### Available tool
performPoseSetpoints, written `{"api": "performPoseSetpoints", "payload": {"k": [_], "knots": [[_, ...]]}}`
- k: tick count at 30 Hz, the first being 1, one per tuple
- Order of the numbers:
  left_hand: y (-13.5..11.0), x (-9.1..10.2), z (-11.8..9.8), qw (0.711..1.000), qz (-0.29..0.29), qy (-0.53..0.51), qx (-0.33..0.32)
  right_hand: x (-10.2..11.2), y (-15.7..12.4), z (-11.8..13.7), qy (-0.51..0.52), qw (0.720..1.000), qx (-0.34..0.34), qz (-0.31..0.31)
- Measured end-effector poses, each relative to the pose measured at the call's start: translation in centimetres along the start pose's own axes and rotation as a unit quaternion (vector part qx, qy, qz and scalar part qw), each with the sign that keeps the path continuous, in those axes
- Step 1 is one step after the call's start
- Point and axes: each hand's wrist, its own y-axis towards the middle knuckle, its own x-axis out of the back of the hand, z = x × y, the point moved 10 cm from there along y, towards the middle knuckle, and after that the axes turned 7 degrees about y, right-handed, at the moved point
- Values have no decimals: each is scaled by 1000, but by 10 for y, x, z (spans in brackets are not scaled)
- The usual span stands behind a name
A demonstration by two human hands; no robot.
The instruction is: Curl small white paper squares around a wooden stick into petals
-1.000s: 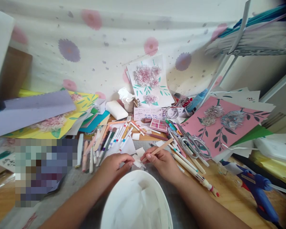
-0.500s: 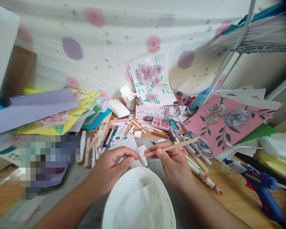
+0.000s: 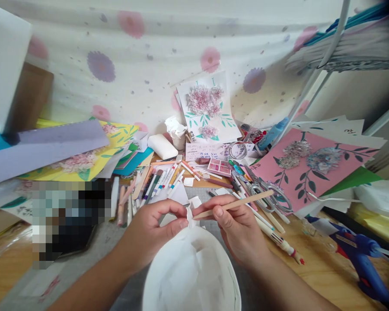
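Note:
My left hand (image 3: 160,229) pinches a small piece of white paper (image 3: 190,215) between thumb and forefinger. In my right hand (image 3: 235,224) is a flat wooden stick (image 3: 246,201), held slantwise like a pen. Its lower tip meets the paper at my left fingertips. Directly below both hands stands a round white container (image 3: 149,276) with pale paper-like pieces inside. Another bit of white paper (image 3: 195,202) lies just beyond my fingers.
Many pens (image 3: 162,183) spread behind my hands, with scissors (image 3: 262,190) to their right. A blue glue gun (image 3: 353,242) lies at the right, a blurred-out dark device (image 3: 84,237) at the left. Flower pictures on pink card (image 3: 324,181) and white card (image 3: 227,123) stand farther back.
The stick's tip has come against the paper at my left fingertips, and the paper now stands more upright and narrow. The whole view has shifted slightly.

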Motion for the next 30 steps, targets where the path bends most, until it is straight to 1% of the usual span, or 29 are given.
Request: {"api": "performPoseSetpoints", "payload": {"k": [4,8,14,20,25,30], "knots": [[0,-2,4,1000,6,-16,1,-4,-1,0,-2,1000,4,8],[1,-4,9,1000,4,-9,20,-5,-3,0,-31,999,9,11],[0,-5,13,999,4,-24,41,-4,-2,-2,-11,1000,7,8],[0,-6,10,999,8,-32,31,-4,-2,-2,-5,1000,2,9],[0,-4,11,999,0,-21,40,-6,-3,-6,-10,1000,-15,15],[0,-4,11,999,0,-15,41,-6,-3,-6,-10,1000,-15,11]]}}
